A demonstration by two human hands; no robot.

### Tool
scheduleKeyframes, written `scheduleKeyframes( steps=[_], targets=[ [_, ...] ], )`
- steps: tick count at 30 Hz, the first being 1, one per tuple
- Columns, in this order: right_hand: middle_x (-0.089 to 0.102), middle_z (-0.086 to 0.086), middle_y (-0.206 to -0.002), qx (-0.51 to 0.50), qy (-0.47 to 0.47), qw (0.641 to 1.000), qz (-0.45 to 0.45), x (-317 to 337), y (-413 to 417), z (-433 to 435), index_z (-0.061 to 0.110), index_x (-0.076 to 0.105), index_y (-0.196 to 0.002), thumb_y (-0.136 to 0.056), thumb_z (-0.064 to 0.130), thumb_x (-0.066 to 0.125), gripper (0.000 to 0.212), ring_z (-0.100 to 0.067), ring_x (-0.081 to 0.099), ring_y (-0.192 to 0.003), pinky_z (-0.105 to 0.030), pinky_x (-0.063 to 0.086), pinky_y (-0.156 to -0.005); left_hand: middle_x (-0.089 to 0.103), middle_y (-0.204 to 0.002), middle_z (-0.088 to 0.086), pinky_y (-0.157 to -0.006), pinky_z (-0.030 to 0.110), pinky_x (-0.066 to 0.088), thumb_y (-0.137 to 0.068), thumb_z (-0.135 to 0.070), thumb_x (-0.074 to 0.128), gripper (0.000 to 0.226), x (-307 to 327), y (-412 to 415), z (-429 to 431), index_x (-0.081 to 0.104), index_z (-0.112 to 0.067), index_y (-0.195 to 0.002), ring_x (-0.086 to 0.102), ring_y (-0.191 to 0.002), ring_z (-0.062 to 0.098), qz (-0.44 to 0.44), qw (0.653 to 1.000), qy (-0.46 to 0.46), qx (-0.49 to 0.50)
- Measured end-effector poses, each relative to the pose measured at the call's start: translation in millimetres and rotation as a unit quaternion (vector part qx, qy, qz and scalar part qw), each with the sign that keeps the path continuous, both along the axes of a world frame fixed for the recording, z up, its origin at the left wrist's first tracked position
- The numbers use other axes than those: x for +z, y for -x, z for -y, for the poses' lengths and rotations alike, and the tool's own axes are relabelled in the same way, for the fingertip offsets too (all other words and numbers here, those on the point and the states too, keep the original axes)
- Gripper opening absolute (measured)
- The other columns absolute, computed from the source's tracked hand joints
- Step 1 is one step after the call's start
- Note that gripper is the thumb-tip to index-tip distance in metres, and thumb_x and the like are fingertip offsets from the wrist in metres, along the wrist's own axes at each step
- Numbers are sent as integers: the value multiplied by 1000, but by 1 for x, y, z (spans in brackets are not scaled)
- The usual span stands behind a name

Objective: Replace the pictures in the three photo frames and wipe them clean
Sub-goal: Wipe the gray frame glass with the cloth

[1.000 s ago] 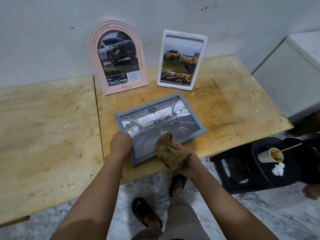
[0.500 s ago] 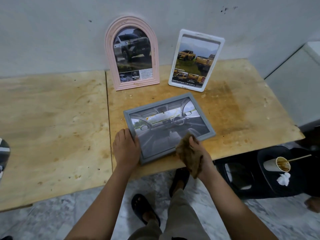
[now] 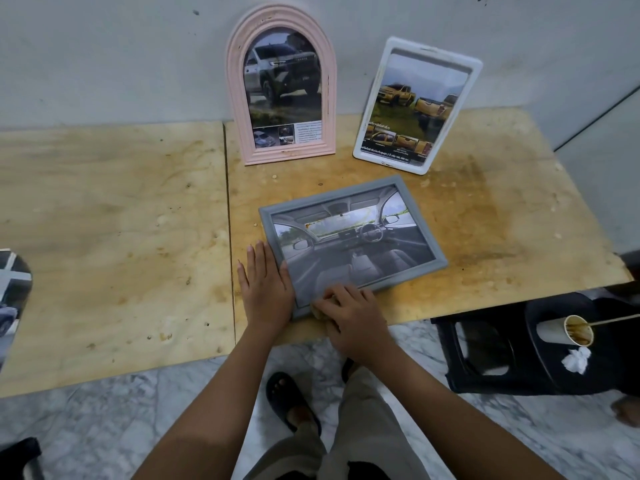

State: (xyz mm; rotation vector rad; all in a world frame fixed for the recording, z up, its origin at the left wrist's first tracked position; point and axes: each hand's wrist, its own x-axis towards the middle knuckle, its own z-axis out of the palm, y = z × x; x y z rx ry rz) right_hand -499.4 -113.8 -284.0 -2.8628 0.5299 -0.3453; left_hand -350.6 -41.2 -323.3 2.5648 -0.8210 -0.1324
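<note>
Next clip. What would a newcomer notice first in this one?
A grey frame lies flat on the stained table, the left hand flat on its left edge, the right hand holding a cloth against its near corner. Behind it a pink arched frame and a white frame lean on the wall, all showing car pictures.

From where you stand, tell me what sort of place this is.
Likely a makeshift work corner: a stained plywood table against a bare wall, a marble floor, a stool holding a used cup.
</note>
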Motion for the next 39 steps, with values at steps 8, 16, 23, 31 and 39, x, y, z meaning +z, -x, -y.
scheduleKeyframes(
  steps=[8,16,23,31,39],
  targets=[
    [61,2,-84,25,62,998,-6,0,-7,3,24,65,-78,-74,23,53,13,-21,54,-72,-31,29,-62,42,-144,17,-111,50,18,-95,-34,22,59,0,0,0,42,2,-138,36,-136,34,1,1000,-7,4],
    [57,1,-80,33,104,993,-34,1,-13,2,24,63,-79,-76,17,48,16,-22,50,-69,-32,33,-61,48,-139,18,-107,53,28,-95,-30,29,54,1,0,0,47,3,-133,43,-131,35,15,1000,-16,1],
    [57,0,-83,47,133,988,-61,-1,-7,15,24,63,-84,-73,18,50,18,-23,50,-72,-33,29,-63,48,-138,19,-107,53,29,-95,-29,30,53,2,2,0,48,4,-132,43,-131,36,11,1000,-18,-4],
    [59,-2,-82,16,150,987,-57,2,25,65,23,62,-84,-71,11,47,23,-25,49,-69,-34,31,-62,39,-146,18,-112,52,20,-96,-32,20,59,4,2,1,40,3,-138,33,-138,34,-7,999,-50,-7],
    [59,-2,-78,-11,159,985,-71,3,34,80,22,62,-79,-69,10,43,25,-25,48,-67,-31,29,-60,7,-159,5,-118,39,-4,-102,-31,19,54,10,2,3,11,-8,-150,0,-147,20,-45,994,-104,1]
  ],
)
